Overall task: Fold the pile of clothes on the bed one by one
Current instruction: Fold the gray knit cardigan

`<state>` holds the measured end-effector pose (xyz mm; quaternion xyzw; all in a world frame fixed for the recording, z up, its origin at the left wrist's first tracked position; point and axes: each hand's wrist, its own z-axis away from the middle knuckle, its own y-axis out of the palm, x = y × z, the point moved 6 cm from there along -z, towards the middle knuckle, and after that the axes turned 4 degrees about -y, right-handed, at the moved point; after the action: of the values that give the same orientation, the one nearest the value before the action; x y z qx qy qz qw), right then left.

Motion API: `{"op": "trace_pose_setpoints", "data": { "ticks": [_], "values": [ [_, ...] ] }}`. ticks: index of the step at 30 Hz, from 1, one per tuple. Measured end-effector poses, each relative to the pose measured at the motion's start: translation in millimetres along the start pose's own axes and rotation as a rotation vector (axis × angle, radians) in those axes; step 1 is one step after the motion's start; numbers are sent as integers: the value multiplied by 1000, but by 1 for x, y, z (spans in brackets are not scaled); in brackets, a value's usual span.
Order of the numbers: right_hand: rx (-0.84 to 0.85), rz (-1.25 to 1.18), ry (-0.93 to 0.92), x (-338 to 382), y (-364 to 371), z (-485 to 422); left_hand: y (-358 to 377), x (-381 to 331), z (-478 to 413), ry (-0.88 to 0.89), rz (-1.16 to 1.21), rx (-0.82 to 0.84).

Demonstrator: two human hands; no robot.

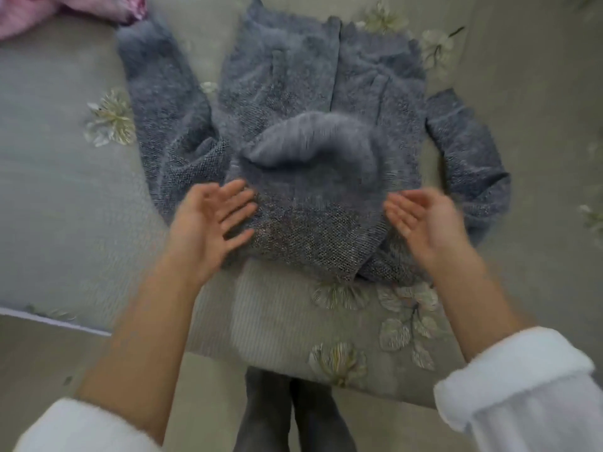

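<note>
The grey knitted cardigan [293, 93] lies spread flat on the bed [65, 190], front side up, with its hem towards the far side and its hood [313, 177] folded forward onto the body near the person. One sleeve [163, 102] extends along the cardigan's side on the person's left, apart from the body; the other sleeve [466, 158] bends outward on the right. The left hand [212, 220] is at the left edge of the hood, palm turned inward, fingers straight and spread, holding nothing. The right hand [421, 220] is at the right edge of the hood, palm turned inward, fingers loosely extended and apart, holding nothing. Motion blur prevents confirming whether either hand touches the knit. Both forearms are bare below rolled white cuffs [522, 386]. Pink clothes [49, 11] lie bunched at the far left corner of the bed, just beside the end of the left-side sleeve. The bed cover carries a flower pattern [111, 119]
</note>
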<state>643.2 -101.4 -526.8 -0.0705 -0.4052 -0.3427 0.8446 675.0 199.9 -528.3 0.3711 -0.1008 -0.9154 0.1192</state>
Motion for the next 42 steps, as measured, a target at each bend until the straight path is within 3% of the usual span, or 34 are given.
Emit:
{"op": "trace_pose_setpoints", "data": {
  "ticks": [2,3,5,7,9,11,17,20,22,25,27,30,33,37,39,42],
  "values": [
    [22,438,-111,-13,4,-2,-13,0,-13,177,-501,-340],
    [77,625,-169,-21,11,1,-15,2,-17,246,-757,-435],
    [163,974,-292,-39,23,10,-18,16,-29,245,-1015,-429],
    [58,1194,-396,-50,25,11,-22,31,-40,168,-1001,-346],
    [-109,1133,-301,-54,19,5,-25,38,-49,127,-957,-333],
    [-152,1041,-146,-61,19,-6,-23,37,-53,143,-951,-335],
    [174,1217,-217,-57,25,-15,-40,37,-48,14,-920,-173],
    [326,1249,-162,-67,14,-15,-57,43,-50,-109,-1138,-168],
    [298,1136,-248,-62,11,-19,-52,43,-51,-118,-1272,-195],
    [285,1008,-294,-55,16,-26,-13,20,-46,250,-1354,-381],
    [282,956,-259,-53,15,-33,31,11,-40,524,-1393,-338],
    [142,852,-278,-36,-2,-45,98,30,-43,741,-1488,-27],
    [-105,772,-331,-11,-44,-61,140,71,-63,691,-1690,182],
    [-534,674,-444,29,-124,-80,143,109,-110,259,-1827,185],
    [-748,663,-379,42,-168,-91,142,116,-124,175,-1880,167],
    [-789,667,-158,36,-208,-114,144,122,-126,146,-1928,148]
  ]
}}
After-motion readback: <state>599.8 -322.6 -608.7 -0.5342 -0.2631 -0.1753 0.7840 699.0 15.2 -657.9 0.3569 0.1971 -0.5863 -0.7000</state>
